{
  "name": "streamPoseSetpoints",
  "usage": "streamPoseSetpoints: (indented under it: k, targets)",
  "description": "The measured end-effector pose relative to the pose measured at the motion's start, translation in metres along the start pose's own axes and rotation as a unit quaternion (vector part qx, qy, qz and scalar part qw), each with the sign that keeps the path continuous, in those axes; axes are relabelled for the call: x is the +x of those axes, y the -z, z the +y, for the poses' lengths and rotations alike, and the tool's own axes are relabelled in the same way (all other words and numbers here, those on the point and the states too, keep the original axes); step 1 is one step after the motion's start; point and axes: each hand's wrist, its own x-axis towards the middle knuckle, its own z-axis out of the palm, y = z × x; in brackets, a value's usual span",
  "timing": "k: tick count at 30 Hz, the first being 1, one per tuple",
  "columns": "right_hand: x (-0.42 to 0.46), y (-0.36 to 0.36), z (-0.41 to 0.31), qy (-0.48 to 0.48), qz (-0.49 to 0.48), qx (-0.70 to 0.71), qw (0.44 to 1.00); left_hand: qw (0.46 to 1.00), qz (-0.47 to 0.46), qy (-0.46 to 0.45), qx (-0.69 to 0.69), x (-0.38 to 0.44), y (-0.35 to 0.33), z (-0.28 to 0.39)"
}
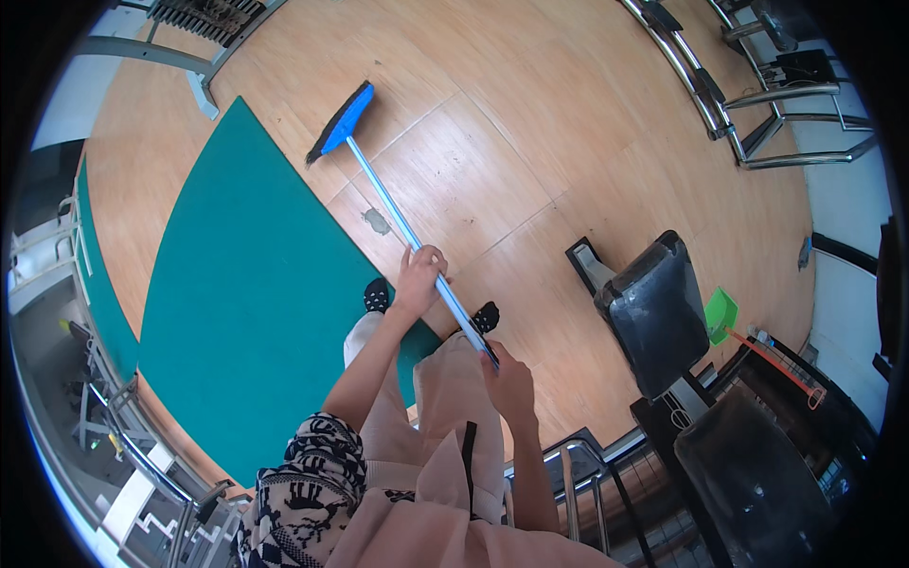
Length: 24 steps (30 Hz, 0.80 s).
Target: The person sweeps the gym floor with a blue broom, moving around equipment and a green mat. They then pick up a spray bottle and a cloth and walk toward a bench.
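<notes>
A broom with a light blue handle (383,193) reaches from my hands up and to the left. Its blue head with dark bristles (344,122) rests on the wood-look tiled floor, just right of the green mat. My left hand (420,279) is closed round the middle of the handle. Lower down, near my right knee, my right hand (508,380) holds the dark upper end of the handle. Small dark specks of dirt (454,162) and a grey patch (376,221) lie on the floor to the right of the broom.
The green mat (263,284) covers the floor at left, its edge under my feet. Padded black equipment (653,312) stands at right, with a green dustpan (722,316) on an orange handle behind it. Chromed metal frames (795,163) stand upper right, a grey metal frame (142,48) upper left.
</notes>
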Motion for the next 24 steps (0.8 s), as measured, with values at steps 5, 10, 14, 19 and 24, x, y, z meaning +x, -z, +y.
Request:
streamPoseSetpoints:
  k: [5,10,14,19,24]
  targets:
    - [0.008,-0.015,0.021,0.017,-0.035,-0.039,0.998,0.999,-0.026,0.021,0.039,0.013,-0.047,-0.006]
    - [-0.026,0.061,0.057,-0.014,-0.070,-0.129,0.989,0.997,-0.015,-0.019,-0.072,0.009,-0.085,0.076]
    - [-0.059,0.143,0.057,-0.036,-0.032,-0.225,0.973,0.990,-0.006,-0.107,-0.088,0.020,-0.082,0.152]
    - [-0.097,0.218,0.039,-0.076,-0.030,-0.148,0.986,0.970,0.053,-0.124,-0.202,0.004,-0.035,0.208]
    - [-0.063,0.199,0.041,0.061,-0.027,-0.278,0.958,0.977,0.115,0.021,-0.179,-0.014,-0.058,0.180]
